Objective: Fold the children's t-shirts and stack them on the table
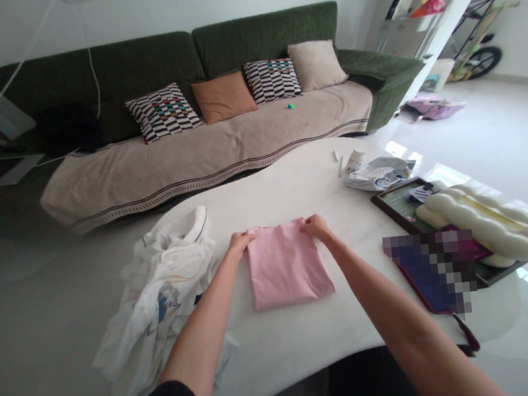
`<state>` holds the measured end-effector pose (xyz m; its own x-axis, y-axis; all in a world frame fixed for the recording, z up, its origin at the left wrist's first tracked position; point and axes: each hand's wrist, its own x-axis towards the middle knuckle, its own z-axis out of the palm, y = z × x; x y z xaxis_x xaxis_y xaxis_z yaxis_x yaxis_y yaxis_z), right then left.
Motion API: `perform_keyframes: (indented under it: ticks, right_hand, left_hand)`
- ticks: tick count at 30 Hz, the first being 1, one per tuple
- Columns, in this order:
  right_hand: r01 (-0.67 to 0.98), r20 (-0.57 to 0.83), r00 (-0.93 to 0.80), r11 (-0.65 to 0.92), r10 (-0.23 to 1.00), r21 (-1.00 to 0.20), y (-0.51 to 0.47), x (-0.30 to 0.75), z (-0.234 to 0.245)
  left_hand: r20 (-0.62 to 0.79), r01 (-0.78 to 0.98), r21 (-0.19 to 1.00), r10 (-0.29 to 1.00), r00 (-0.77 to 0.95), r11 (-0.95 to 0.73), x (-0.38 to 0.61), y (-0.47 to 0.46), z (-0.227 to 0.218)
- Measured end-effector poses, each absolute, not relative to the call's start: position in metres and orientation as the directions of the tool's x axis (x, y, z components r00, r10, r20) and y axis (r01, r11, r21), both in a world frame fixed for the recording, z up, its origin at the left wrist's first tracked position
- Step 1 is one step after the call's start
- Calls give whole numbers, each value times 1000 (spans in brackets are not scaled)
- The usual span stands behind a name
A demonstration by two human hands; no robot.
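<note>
A pink garment [287,267], folded into a rough square, lies flat on the white table [263,192] in front of me. My left hand [241,242] pinches its far left corner, and my right hand [316,226] grips the far right corner. Both sets of fingers are closed on the cloth's far edge, with the fingertips partly hidden. Just left of my left forearm, a loose heap of white clothes [177,262] hangs over the table's edge; one piece has a blue print. Which kind of garment the pink one is, I cannot tell.
To the right stand a dark tray [393,204] with a cream cloud-shaped tissue box cover [476,221] and a partly blurred dark-blue flat item [421,276]. A plastic packet [378,173] lies behind them. Beyond the table is a green sofa [267,33] with several cushions.
</note>
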<state>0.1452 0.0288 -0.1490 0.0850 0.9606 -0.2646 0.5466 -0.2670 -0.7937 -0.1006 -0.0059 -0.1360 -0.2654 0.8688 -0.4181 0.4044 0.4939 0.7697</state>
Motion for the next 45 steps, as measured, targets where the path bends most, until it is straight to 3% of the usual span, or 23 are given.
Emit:
perform_keyframes:
  ticks: [2, 4, 7, 9, 12, 15, 18, 20, 22, 24, 26, 29, 32, 35, 38, 41, 45]
  right_hand:
    - [488, -279, 28, -256, 960, -835, 30, 149, -131]
    - [412, -249, -27, -216, 968, -885, 30, 158, -104]
    - [270, -142, -117, -106, 983, -957, 27, 172, -57]
    - [71, -18, -202, -4, 979, -997, 23, 178, -33]
    - [-186, 123, -245, 78, 962, -980, 19, 180, -26]
    - [10, -10, -71, -9, 997, -1000, 12, 188, -50]
    - [250, -119, 206, -170, 971, -953, -7, 210, -81]
    - [307, -111, 319, -213, 941, -928, -32, 219, -97]
    - [387, -49, 365, -199, 930, -900, -65, 210, -107]
    - [530, 70, 266, -86, 961, -844, -101, 181, -116]
    - [652, 165, -40, 151, 985, -743, -132, 144, -125]
    - [761, 122, -303, 317, 945, -566, -157, 110, -138]
    - [837, 71, -310, 308, 948, -453, -150, 126, -146]
    - [882, 76, -275, 283, 959, -376, -133, 163, -148]
    - [885, 75, -338, 344, 938, -314, -128, 180, -146]
    - [898, 135, -339, 363, 931, -248, -136, 168, -144]
    - [936, 206, -240, 283, 949, -209, -145, 138, -152]
  left_hand:
    - [-446, 350, 802, 875, -190, 485, -104, -6, -114]
    - [-387, 268, 878, 917, -93, 397, -109, -14, -81]
    - [-116, 194, 976, 991, 67, 101, -107, -43, -19]
    - [63, 304, 948, 990, 126, -99, -94, -72, 19]
    - [137, 531, 815, 967, 213, -232, -56, -116, 50]
    - [60, 563, 765, 906, 419, -312, -14, -145, 36]
    - [-21, 476, 798, 773, 634, -369, 3, -152, -11]
    - [-58, 522, 773, 779, 625, -361, -5, -139, -50]
    - [-49, 648, 698, 883, 467, -304, -23, -111, -83]
    - [-2, 766, 603, 960, 281, -223, -42, -76, -107]
    - [2, 862, 498, 994, 113, -99, -56, -44, -122]
    - [-28, 910, 414, 1000, -9, 20, -69, -26, -134]
    - [-43, 905, 422, 998, -36, 51, -77, -55, -147]
    - [-23, 855, 517, 999, -34, 41, -79, -115, -164]
    - [158, 805, 591, 986, -54, -51, -71, -163, -170]
    - [319, 818, 537, 947, 31, -208, -56, -174, -162]
    - [246, 869, 396, 946, 210, -296, -39, -149, -157]
